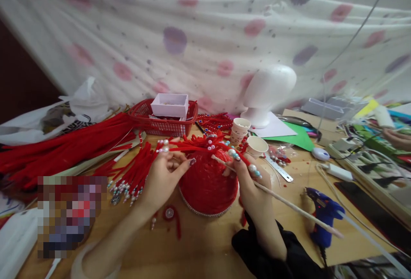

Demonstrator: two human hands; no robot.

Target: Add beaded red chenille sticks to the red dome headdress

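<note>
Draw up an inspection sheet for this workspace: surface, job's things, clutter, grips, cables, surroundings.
Surface: wooden table, bare wood showing at the near side.
Job's things: red domed piece with beaded rim; pale stick, tip near the piece's top.
Clutter: red basket holding a white box; paper cups; beaded red strips; blue glue gun; white head form.
Grips: left grip beside the piece, fingers curled, hold unclear; right grip closed on the stick.
Cables: dark cord at the glue gun; white cable near left.
Surroundings: spotted cloth behind; co-worker's hand at right edge.
</note>
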